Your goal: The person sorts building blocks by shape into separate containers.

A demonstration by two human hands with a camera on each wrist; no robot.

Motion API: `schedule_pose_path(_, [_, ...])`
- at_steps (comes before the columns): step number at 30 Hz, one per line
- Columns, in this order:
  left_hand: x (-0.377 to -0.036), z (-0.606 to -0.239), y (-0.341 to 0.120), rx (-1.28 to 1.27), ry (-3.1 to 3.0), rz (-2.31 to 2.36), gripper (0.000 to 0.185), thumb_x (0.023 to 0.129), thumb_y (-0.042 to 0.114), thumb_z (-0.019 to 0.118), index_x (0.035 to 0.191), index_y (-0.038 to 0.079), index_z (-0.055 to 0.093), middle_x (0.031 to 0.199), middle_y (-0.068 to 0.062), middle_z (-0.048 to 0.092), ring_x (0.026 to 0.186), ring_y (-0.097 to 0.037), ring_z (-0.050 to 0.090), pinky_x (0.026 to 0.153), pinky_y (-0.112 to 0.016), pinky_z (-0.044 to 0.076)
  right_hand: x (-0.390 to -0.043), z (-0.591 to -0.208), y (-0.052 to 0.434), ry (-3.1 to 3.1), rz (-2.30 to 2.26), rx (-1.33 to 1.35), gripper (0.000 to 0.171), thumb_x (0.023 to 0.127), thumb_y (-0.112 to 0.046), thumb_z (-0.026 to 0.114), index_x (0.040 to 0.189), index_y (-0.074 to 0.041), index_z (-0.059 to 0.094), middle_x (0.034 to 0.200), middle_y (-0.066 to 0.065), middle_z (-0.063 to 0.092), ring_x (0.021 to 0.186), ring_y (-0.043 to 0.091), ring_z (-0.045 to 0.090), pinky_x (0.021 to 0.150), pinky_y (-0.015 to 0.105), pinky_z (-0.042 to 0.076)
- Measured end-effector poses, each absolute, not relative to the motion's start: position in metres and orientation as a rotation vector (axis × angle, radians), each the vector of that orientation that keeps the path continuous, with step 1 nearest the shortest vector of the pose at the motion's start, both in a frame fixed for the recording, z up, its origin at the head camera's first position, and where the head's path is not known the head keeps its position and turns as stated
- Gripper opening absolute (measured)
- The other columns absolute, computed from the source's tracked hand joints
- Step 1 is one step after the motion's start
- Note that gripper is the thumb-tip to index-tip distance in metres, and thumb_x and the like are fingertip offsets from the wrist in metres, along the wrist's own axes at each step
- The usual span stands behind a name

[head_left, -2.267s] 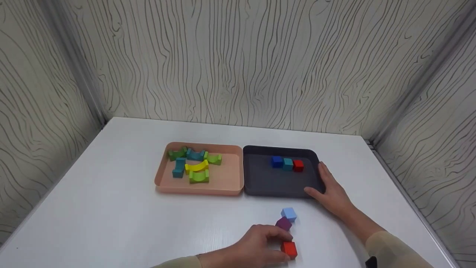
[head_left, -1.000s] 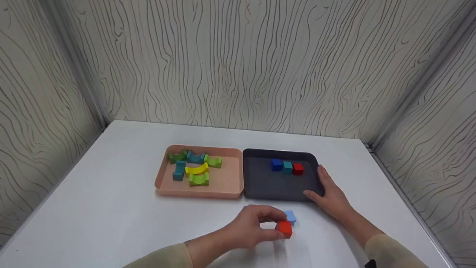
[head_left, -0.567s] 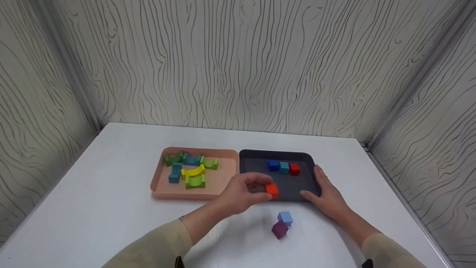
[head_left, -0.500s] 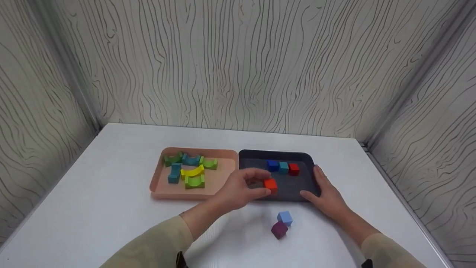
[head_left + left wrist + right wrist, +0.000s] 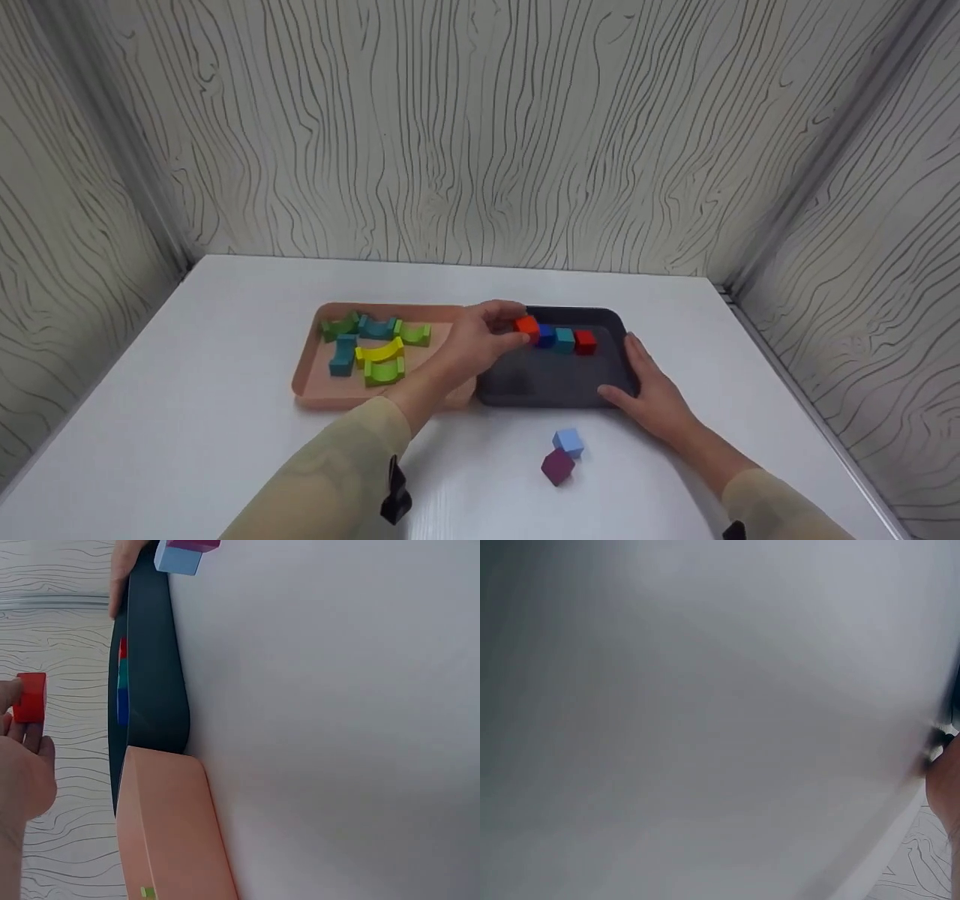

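Observation:
My left hand pinches a bright red cube between thumb and fingers, above the left back part of the dark tray. In the left wrist view the pinched red cube shows well over the tray's rim. A blue cube, a teal cube and a darker red cube stand in a row in that tray. At the tray's right side rests my right hand, fingers straight along the rim and thumb spread to the front corner. In the right wrist view mostly blurred white table appears.
A pink tray adjoins the dark one on the left, bearing several green, teal and yellow arch-shaped blocks. In front of the dark tray, a light blue cube and a purple cube lie close together on the white table.
My left hand picked up the red cube from the table near the purple cube and carried it forward and left, over the dark tray. My right hand stays at the tray's side.

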State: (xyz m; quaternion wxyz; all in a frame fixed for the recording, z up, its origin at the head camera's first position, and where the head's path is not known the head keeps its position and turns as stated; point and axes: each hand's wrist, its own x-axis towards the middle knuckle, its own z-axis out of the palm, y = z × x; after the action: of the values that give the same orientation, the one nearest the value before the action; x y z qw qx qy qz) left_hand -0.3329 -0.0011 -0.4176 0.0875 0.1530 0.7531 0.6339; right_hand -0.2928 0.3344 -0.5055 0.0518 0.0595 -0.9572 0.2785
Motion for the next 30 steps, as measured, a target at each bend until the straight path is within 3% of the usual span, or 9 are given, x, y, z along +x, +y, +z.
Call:
schedule_pose_path(13, [-0.366, -0.429, 0.017, 0.338, 2.223, 1.964, 0.043, 0.098, 0.011, 0.078, 0.139, 0.02, 0.07, 0.127, 0.004, 0.072, 0.118, -0.016, 0.065, 0.105, -0.034, 0.055, -0.291, -0.506, 0.335, -2.901, 0.833, 0.179, 0.109, 0.096, -0.061, 0.07, 0.171, -0.007, 0.012, 0.177, 0.017, 0.01, 0.16, 0.044, 0.015, 0.125, 0.062, 0.021])
schedule_pose_path(20, [-0.379, -0.441, 0.024, 0.26, 2.157, 2.068, 0.045, 0.096, -0.001, 0.075, 0.139, 0.009, 0.068, 0.131, -0.004, 0.07, 0.12, -0.02, 0.065, 0.104, -0.035, 0.055, -0.29, -0.503, 0.332, -2.918, 0.836, 0.155, 0.11, 0.096, -0.063, 0.07, 0.171, -0.007, 0.013, 0.177, 0.017, 0.01, 0.161, 0.043, 0.014, 0.125, 0.062, 0.02])
schedule_pose_path(30, [-0.387, -0.451, 0.037, 0.031, 2.2, 2.06, 0.043, 0.097, -0.005, 0.071, 0.138, 0.009, 0.069, 0.133, -0.008, 0.069, 0.123, -0.024, 0.063, 0.111, -0.04, 0.05, -0.291, -0.503, 0.333, -2.918, 0.839, 0.156, 0.111, 0.095, -0.065, 0.069, 0.171, -0.008, 0.012, 0.178, 0.015, 0.01, 0.161, 0.041, 0.013, 0.126, 0.062, 0.02])
